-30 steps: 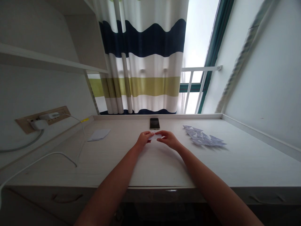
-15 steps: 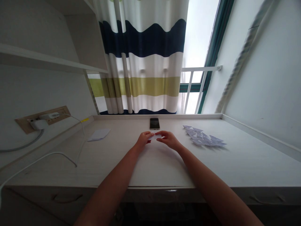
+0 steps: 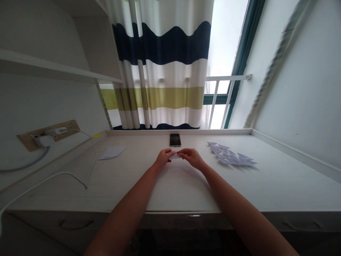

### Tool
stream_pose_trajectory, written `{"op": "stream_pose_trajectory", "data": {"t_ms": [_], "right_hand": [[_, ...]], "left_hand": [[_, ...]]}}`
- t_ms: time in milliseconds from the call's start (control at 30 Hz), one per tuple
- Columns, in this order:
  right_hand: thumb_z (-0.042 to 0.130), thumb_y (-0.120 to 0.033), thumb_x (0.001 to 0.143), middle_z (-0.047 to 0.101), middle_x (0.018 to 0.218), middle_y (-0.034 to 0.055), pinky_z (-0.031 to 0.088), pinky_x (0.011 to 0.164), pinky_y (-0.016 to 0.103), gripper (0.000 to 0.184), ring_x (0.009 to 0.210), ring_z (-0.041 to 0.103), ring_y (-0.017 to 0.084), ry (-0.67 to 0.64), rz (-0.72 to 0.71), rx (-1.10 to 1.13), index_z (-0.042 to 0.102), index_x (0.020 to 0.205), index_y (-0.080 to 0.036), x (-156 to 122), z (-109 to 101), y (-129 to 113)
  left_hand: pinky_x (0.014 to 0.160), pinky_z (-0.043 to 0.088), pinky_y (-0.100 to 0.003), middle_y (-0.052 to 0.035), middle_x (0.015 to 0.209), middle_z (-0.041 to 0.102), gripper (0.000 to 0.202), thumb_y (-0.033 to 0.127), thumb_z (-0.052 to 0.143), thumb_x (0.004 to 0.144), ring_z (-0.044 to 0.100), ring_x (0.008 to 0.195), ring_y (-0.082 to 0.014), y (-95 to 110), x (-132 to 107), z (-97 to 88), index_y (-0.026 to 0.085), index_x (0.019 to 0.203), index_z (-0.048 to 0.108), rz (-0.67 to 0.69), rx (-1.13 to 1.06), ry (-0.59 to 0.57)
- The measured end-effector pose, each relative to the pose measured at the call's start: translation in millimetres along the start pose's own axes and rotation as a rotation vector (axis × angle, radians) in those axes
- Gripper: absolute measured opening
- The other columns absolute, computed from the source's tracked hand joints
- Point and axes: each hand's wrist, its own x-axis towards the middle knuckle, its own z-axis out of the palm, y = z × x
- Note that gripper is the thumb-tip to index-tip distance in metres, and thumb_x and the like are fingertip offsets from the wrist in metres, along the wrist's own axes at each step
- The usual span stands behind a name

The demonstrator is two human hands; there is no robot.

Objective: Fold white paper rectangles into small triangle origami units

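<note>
The curtain [image 3: 160, 71] runs white with a wavy navy band above an olive-green stripe, against a dark green window frame [image 3: 246, 35]. The tabletop [image 3: 186, 192] is pale cream with faint grain, the phone [image 3: 175, 140] glossy black, the paper slip [image 3: 176, 155] white, the folded paper triangles [image 3: 229, 154] white tinged lilac, the socket plate [image 3: 48, 136] light tan, and the tape scrap [image 3: 96, 135] yellow

Pale wood-grain desk worktop [image 3: 181, 192]: flat black smartphone [image 3: 175, 140] by the back edge, mid-width; loose white paper sheets [image 3: 112, 152] toward the back left corner; overlapping folded pale-lilac paper triangles [image 3: 229, 155] toward the back right; thin white cable [image 3: 61, 174] across the left end.
</note>
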Motion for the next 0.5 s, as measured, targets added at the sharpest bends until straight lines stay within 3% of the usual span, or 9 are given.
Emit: {"op": "stream_pose_trajectory", "data": {"t_ms": [333, 500], "right_hand": [[0.057, -0.035, 0.067, 0.060, 0.059, 0.0022, 0.041, 0.052, 0.024, 0.024, 0.054, 0.051, 0.012, 0.183, 0.001, -0.001, 0.065, 0.074, -0.013, 6.1, 4.4, 16.2], [0.057, -0.032, 0.066, 0.061, 0.059, 0.0028, 0.042, 0.053, 0.025, 0.020, 0.054, 0.052, 0.013, 0.243, 0.006, -0.023, 0.065, 0.073, -0.014, 5.3, 3.6, 12.2]], "left_hand": [[0.045, 0.039, -0.019, 0.0000, 0.060, 0.050, 0.041, 0.053, 0.055, 0.062, 0.048, 0.052, -0.0082, -5.6, 3.3, 2.6, 0.013, 0.071, 0.056, -0.008, -0.041, -0.057], [0.046, 0.040, -0.019, 0.0002, 0.058, 0.052, 0.034, 0.044, 0.064, 0.058, 0.050, 0.052, -0.0086, -3.9, 0.7, 2.8, 0.012, 0.069, 0.058, 0.147, 0.085, -0.117]]}}
